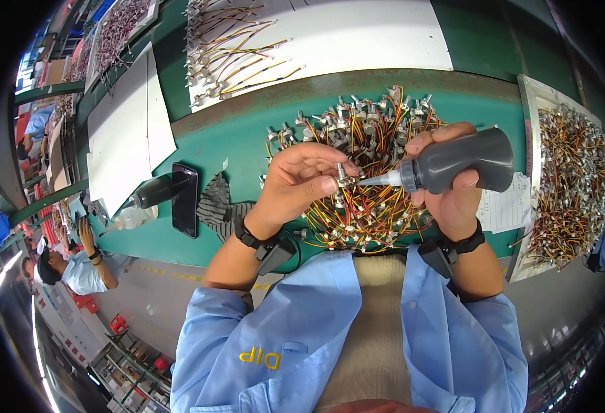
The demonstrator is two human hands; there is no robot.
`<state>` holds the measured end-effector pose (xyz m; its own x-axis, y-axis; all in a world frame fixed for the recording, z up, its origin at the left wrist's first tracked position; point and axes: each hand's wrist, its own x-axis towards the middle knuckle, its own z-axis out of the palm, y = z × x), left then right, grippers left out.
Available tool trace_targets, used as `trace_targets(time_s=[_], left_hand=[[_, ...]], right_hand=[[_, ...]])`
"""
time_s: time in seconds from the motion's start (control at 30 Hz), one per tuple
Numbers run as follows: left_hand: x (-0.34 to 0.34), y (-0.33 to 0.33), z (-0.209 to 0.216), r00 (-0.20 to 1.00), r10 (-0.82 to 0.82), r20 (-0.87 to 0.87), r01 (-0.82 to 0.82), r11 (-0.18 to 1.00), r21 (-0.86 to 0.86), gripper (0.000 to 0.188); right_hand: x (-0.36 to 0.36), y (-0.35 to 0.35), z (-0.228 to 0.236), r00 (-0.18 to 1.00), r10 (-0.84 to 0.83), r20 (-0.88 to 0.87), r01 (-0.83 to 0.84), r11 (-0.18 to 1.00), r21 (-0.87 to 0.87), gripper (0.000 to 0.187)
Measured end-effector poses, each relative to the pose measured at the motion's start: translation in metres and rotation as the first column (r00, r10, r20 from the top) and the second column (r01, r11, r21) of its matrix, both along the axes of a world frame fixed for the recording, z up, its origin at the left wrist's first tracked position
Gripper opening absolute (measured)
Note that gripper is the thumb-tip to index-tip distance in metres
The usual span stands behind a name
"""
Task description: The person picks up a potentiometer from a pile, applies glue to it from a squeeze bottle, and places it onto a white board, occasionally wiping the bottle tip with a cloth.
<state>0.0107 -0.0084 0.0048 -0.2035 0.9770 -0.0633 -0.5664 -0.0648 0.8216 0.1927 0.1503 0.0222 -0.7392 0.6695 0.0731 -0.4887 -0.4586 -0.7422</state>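
My left hand point(302, 180) is closed, pinching a small potentiometer point(344, 173) with a metal shaft between thumb and fingers. In my right hand point(454, 196) lies a dark grey squeeze bottle point(467, 162), tipped on its side. Its pale tapered nozzle point(385, 179) points left and reaches the potentiometer's terminals, or comes very close; I cannot tell if they touch. Under both hands spreads a large heap of potentiometers with red, yellow and black wires point(364, 224). Where the held part's own wires run is lost among the heap.
On the green bench point(247, 138) at left are a black phone point(186, 199), a striped cloth point(223, 206), another dark bottle point(153, 193) and white sheets point(127, 131). A tray of wired parts point(567, 186) stands at right beside a paper form point(505, 204). Wired parts point(226, 55) line the far white board. A co-worker point(85, 265) is at far left.
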Motion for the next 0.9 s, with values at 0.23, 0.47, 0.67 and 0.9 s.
trace_targets(time_s=[0.23, 0.47, 0.67, 0.9], left_hand=[[0.0, -0.001, 0.004, 1.0, 0.027, 0.01, -0.027, 1.0, 0.006, 0.029], [-0.035, -0.006, 0.012, 0.988, 0.146, 0.047, -0.151, 0.977, 0.151, 0.022], [-0.13, -0.009, 0.037, 0.812, 0.502, -0.298, -0.533, 0.845, -0.028, 0.02], [-0.217, 0.008, 0.012, 0.307, 0.165, -0.937, -0.618, 0.784, -0.064, 0.018]], right_hand=[[-0.002, -0.001, 0.003, 0.999, -0.004, 0.053, 0.002, 0.999, 0.044, 0.062], [0.004, 0.012, -0.004, 0.99, -0.124, -0.064, 0.099, 0.948, -0.304, 0.057], [0.006, 0.024, -0.007, 0.976, -0.084, -0.203, 0.005, 0.932, -0.362, 0.051], [0.0, 0.02, -0.004, 0.977, -0.063, -0.202, -0.015, 0.931, -0.365, 0.05]])
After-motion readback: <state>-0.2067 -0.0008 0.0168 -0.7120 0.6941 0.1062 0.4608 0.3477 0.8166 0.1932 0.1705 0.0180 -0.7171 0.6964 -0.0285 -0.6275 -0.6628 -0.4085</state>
